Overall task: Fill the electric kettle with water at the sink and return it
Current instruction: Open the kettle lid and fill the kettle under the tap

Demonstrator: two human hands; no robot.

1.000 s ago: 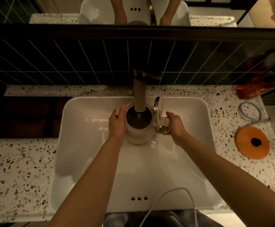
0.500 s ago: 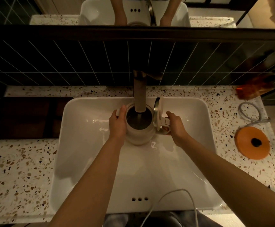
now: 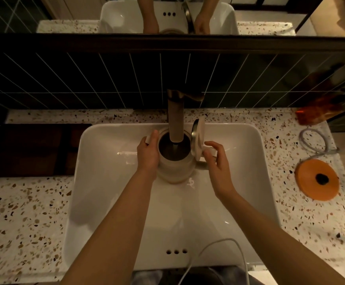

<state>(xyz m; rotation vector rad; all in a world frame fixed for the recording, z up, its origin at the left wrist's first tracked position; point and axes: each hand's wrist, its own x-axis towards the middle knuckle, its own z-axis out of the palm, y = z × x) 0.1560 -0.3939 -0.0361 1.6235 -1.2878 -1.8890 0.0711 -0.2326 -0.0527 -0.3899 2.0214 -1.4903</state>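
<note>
A white electric kettle [image 3: 175, 167] stands in the white sink basin [image 3: 110, 182], its lid [image 3: 198, 138] flipped up on the right. The tap spout [image 3: 175, 120] reaches over the kettle's mouth and a thin stream of water runs into it. My left hand [image 3: 148, 155] wraps the left side of the kettle body. My right hand [image 3: 216, 161] is at the kettle's handle on the right, thumb above and fingers curled loosely around it. The orange kettle base [image 3: 317, 179] lies on the counter to the right of the sink.
A grey cord [image 3: 313, 140] coils behind the base on the speckled counter [image 3: 23, 219]. An orange-brown object [image 3: 319, 114] sits at the back right against the dark tiled wall. A white cable [image 3: 214, 245] hangs near my body over the sink's front edge.
My right hand has loosened on the handle and shifted slightly right, fingers more spread. The kettle and my left hand stay where they were under the tap.
</note>
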